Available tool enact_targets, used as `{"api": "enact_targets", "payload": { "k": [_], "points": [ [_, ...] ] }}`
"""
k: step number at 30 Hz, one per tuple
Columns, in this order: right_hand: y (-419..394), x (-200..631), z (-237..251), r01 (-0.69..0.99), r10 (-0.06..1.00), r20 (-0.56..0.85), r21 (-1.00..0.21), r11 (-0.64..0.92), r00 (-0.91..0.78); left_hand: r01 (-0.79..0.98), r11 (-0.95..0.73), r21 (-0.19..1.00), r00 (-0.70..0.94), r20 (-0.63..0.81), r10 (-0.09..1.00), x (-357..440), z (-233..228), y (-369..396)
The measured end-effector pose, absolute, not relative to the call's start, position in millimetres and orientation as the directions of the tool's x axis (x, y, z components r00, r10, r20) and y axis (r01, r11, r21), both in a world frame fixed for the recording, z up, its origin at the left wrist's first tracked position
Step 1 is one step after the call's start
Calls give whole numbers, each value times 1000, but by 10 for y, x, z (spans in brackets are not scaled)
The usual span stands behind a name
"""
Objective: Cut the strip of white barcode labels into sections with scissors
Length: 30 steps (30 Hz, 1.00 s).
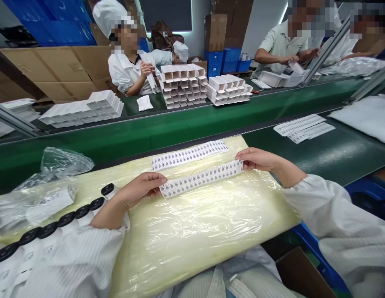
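Observation:
A long white strip of printed labels [201, 179] is stretched between my two hands above a pale yellow, plastic-wrapped pad. Its left end is pinched by my left hand [145, 186], fingers closed. At the other end, my right hand [257, 159] grips the strip's upper right corner between thumb and fingers. Just beyond it lies a second label strip [190, 155], flat on the yellow pad [192, 231]. White bottles with black caps [82, 212] stand in a row beside and partly behind my left forearm.
Clear plastic bags [52, 182] lie at the left. More label sheets [304, 127] rest on the dark green bench at right, near a white wrapped bundle [366, 118]. Across the green conveyor edge [167, 134], stacked white boxes [184, 85] stand before co-workers.

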State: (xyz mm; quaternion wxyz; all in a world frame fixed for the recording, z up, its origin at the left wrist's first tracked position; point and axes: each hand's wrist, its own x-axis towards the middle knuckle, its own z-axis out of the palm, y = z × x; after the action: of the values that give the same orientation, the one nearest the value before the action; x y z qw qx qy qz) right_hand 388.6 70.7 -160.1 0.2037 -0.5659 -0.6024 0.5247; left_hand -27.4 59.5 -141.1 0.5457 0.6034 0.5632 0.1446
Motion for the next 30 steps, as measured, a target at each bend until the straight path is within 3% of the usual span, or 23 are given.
{"api": "enact_targets", "payload": {
  "k": [3,7,11,14,18,22,30],
  "points": [
    [805,3798,-1659,431,888,-409,-853,-293,-207,425,304,853,230,-426,875,-259,-1529,684],
    [758,3726,-1713,410,925,-371,-859,-306,-87,356,287,890,80,-335,939,-244,-1654,639],
    [670,3741,-1687,523,966,-257,-824,-215,-7,466,210,860,-22,-226,974,-260,-1668,508],
    [759,3718,-1604,669,996,-87,-739,-86,31,617,135,775,-92,-99,991,-290,-1643,535],
    [1165,3509,-1501,769,989,75,-622,145,-126,756,29,654,-89,58,994,-272,-1632,841],
    [1593,3267,-1492,777,944,9,-564,278,-331,818,-17,574,3,25,1000,-199,-1650,1181],
    [1727,3232,-1536,752,904,-39,-572,328,-425,813,-30,582,35,3,999,-129,-1587,1308]
  ]
}}
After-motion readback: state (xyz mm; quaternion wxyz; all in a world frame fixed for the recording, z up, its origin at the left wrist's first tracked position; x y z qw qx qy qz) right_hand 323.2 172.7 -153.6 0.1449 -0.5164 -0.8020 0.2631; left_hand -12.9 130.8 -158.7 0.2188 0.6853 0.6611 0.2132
